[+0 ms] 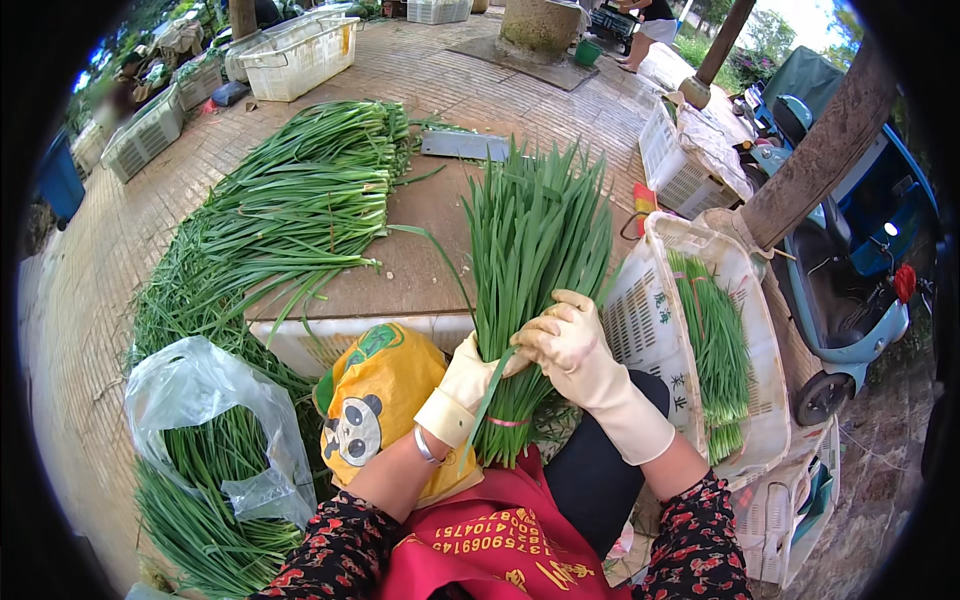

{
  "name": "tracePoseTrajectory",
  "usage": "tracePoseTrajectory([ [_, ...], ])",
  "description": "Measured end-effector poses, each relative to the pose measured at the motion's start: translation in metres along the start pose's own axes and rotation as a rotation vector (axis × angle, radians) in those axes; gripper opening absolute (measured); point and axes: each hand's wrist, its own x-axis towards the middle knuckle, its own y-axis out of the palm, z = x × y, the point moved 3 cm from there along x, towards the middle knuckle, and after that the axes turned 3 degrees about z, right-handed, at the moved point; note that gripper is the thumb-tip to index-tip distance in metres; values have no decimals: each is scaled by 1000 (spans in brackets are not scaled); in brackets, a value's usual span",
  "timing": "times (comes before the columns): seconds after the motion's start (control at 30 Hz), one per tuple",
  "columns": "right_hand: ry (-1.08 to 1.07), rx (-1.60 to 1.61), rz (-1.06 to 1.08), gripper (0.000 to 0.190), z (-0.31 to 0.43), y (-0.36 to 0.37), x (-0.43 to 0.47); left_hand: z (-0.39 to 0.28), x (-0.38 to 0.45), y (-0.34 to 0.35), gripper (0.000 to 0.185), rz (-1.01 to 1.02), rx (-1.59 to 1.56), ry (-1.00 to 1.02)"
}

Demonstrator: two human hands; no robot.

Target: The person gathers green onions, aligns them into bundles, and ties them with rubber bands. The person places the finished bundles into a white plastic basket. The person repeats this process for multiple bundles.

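Both hands wear cream rubber gloves. A large bunch of Chinese chives (536,247) stands upright over my lap, leaves away from me, with a pink band round its stem end. My left hand (469,382) is wrapped round the lower part of the bunch. On its right side my right hand (566,345) has bent fingers against the leaves near a loose blade; whether it grips is partly hidden. A pile of loose chives (322,187) lies on the left of a brown board (420,262), and a flat metal plate (465,145) rests at its far edge.
A white plastic crate (765,420) with banded chives stands at right. At left, a clear plastic bag (202,375) partly covers more chives. A yellow panda-print bag (386,390) lies beside my left forearm. Beyond are more crates, a wooden post (817,150), a blue three-wheeler (847,300) and people.
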Motion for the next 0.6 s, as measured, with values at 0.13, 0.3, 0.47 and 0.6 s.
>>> tracePoseTrajectory([
  [0.13,313,289,-206,15,-70,6,-3,-7,0,10,43,-82,235,-24],
  [0.3,841,-135,-190,44,-125,-101,29,-1,0,2,46,-42,313,-3],
  [0.47,459,-106,-266,52,-86,-130,43,6,4,-1,45,-3,320,24],
  [0.6,215,-113,-195,27,-83,-91,40,2,-1,5,45,-31,341,-40],
])
